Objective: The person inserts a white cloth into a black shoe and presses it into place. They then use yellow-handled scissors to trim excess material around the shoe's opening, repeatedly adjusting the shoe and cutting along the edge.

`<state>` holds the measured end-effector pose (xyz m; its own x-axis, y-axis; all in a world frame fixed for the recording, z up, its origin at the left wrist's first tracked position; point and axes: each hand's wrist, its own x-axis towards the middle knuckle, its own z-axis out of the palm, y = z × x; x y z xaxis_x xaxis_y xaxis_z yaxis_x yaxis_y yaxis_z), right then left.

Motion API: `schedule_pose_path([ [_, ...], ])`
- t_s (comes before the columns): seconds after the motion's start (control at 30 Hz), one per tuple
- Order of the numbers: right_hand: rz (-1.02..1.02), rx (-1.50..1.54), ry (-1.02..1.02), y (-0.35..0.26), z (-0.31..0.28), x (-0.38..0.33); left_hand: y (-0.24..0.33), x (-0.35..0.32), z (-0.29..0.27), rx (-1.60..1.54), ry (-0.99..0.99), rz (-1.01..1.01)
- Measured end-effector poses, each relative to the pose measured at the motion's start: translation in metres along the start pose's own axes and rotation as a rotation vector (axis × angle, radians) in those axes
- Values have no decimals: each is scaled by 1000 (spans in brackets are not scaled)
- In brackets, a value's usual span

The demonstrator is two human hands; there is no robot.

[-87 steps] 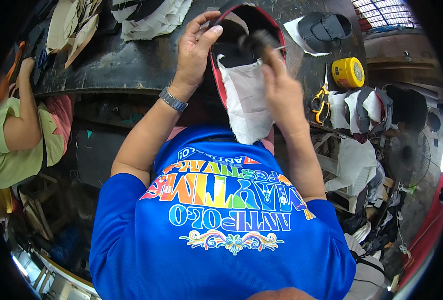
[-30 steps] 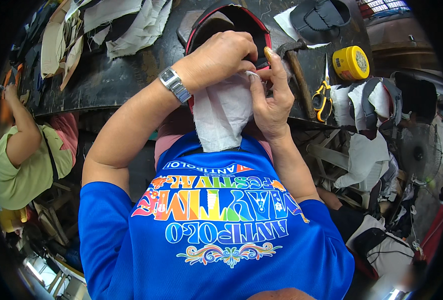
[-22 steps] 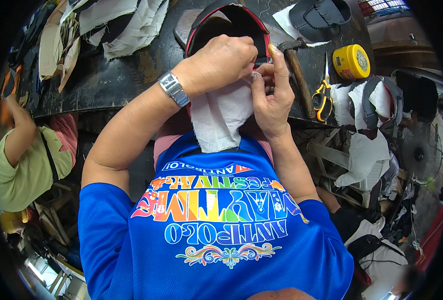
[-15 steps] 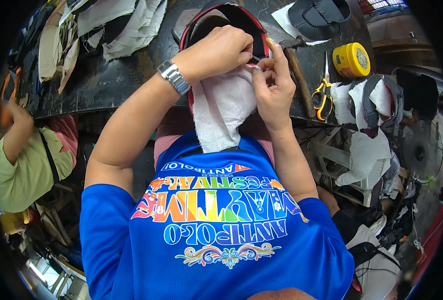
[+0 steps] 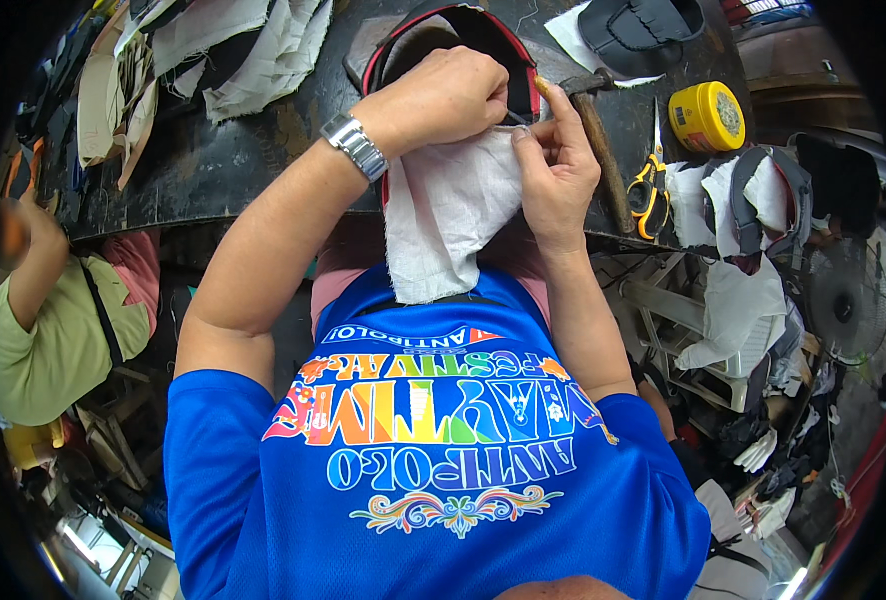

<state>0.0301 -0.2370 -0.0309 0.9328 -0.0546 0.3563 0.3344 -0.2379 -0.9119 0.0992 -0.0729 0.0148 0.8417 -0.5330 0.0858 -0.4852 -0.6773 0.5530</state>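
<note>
A black piece with red edging (image 5: 521,65), curved like a shoe upper, lies at the table's near edge. White cloth (image 5: 443,215) with frayed edges hangs from it toward my lap. My left hand (image 5: 453,95), below a metal watch, is closed over the piece's opening; what its fingers grip is hidden. At the piece's right side my right hand (image 5: 561,170) pinches the top edge of the white cloth, thumb on the cloth and index finger stretched up along the red edging.
Right of my hands lie a hammer (image 5: 603,150), yellow-handled scissors (image 5: 649,195) and a yellow tub (image 5: 706,117). Behind them stands a black shoe upper (image 5: 643,35). Cloth scraps (image 5: 273,70) cover the table's far left. Another person's green sleeve (image 5: 58,340) is at the left.
My right hand has shifted slightly down and right, its thumb now further over the cloth edge. My left hand stays closed, nearly in place.
</note>
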Motion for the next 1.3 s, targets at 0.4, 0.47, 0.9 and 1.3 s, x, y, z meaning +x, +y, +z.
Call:
schedule_pose_path([
  [0.4,140,150,-26,-1,-5,5,-1,-14,8,77,140,316],
  [0.47,184,225,-30,-2,-7,5,-1,-14,10,52,178,280],
  [0.9,182,301,-47,0,-11,-3,-2,-9,10,-50,117,205],
  [1.3,134,259,-102,6,-14,-6,1,-8,23,78,244,333],
])
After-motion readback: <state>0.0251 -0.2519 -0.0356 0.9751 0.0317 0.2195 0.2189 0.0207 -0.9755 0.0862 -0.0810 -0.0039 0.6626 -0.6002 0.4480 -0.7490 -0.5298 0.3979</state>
